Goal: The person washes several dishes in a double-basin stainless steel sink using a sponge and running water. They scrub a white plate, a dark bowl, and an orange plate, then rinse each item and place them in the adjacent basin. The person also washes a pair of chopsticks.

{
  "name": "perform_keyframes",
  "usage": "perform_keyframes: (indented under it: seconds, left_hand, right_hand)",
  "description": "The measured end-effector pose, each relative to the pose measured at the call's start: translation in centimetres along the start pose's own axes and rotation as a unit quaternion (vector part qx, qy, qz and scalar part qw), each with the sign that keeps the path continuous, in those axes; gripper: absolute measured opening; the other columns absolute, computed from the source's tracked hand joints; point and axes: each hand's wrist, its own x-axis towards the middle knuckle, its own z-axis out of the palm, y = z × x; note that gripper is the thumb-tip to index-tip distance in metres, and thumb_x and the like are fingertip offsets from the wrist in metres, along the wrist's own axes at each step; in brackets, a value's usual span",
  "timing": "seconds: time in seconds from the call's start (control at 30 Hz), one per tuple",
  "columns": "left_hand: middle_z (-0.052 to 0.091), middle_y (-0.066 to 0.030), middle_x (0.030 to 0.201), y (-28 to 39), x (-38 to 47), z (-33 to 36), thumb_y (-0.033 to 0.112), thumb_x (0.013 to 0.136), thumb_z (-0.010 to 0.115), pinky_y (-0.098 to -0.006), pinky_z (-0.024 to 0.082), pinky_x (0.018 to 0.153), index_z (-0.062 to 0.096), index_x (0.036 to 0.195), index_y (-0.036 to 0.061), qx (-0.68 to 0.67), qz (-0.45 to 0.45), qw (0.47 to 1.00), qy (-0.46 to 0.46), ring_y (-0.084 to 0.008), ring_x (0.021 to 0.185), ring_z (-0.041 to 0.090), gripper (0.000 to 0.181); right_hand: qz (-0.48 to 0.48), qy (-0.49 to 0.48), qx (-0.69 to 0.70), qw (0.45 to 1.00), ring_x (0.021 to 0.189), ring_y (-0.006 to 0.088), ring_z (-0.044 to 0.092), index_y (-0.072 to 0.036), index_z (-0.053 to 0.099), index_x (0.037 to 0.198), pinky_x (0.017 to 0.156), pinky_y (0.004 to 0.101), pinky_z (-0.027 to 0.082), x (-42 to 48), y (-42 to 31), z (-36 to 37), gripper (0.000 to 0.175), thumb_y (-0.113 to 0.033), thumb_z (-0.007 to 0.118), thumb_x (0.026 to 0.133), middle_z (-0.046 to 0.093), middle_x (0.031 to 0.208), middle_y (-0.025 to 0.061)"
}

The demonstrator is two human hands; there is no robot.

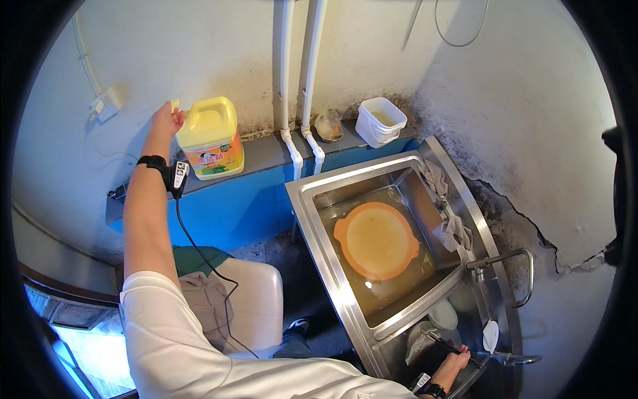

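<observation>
My left hand point(168, 118) is raised at the upper left, its fingers closed on a small yellow cap point(174, 104) beside the top of a yellow detergent jug point(213, 142). The jug stands upright on the ledge. At the lower right, my right hand point(456, 357) grips dark chopsticks point(438, 339) over the smaller sink basin, whose bowls point(442, 315) lie partly in shadow. An orange basin point(376, 240) holding cloudy liquid sits in the murky water of the large steel sink point(344, 294).
Cloths point(454, 233) lie on the sink's divider by the metal faucet point(523, 279). A white bucket point(380, 122) and a small bowl with a plastic bag point(329, 127) stand on the ledge point(264, 154), beyond white pipes point(311, 70). A pale chair point(256, 304) is below.
</observation>
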Motion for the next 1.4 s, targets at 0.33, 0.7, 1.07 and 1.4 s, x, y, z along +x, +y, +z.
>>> perform_keyframes:
  seconds: [0.33,0.7,1.07,1.4]
  left_hand:
    - [0.056,0.0002,0.067,0.6,1.2,-1.6,0.028,0.093,0.054,-0.0191,0.034,0.040,0.055,0.080,0.0078,0.075,-0.071,0.991,-0.087,-0.0071,0.049,0.045,0.024]
    - [0.060,-0.0104,0.067,-11.2,-11.9,5.0,0.014,0.087,0.051,-0.0323,0.048,0.050,0.060,0.082,0.0007,0.143,0.034,0.970,-0.192,-0.0200,0.054,0.058,0.017]
    - [0.067,-0.0162,0.083,-37.2,-59.5,14.7,0.004,0.085,0.057,-0.0316,0.054,0.068,0.063,0.097,-0.0034,0.159,0.091,0.760,-0.624,-0.0251,0.079,0.067,0.016]
    - [0.056,-0.0177,0.089,-44.2,-78.3,12.9,0.017,0.088,0.052,-0.0464,0.046,0.074,0.051,0.100,0.0033,0.273,0.277,0.626,-0.676,-0.0379,0.087,0.056,0.018]
  right_hand:
    - [-0.040,-0.020,-0.037,0.998,0.067,0.0209,0.061,0.002,0.054,0.096,0.061,0.0308,0.057,-4.4,1.6,3.6,0.020,-0.016,0.045,0.095,0.061,0.084,0.0093]
    - [0.034,-0.169,-0.027,0.985,0.069,0.0209,0.061,-0.004,0.052,0.094,0.071,0.0403,0.049,-2.2,2.3,5.6,0.020,-0.021,0.043,0.097,0.059,0.080,0.0062]
    - [0.176,-0.482,-0.007,0.858,0.105,0.0256,0.058,-0.005,0.052,0.100,0.097,0.0455,0.041,-10.6,2.7,4.6,0.024,-0.027,0.040,0.099,0.062,0.106,0.0105]
    - [0.046,-0.556,-0.012,0.830,0.120,0.0236,0.049,0.007,0.053,0.111,0.100,0.0346,0.040,-15.8,-4.3,-2.6,0.037,-0.026,0.040,0.100,0.054,0.126,0.0188]
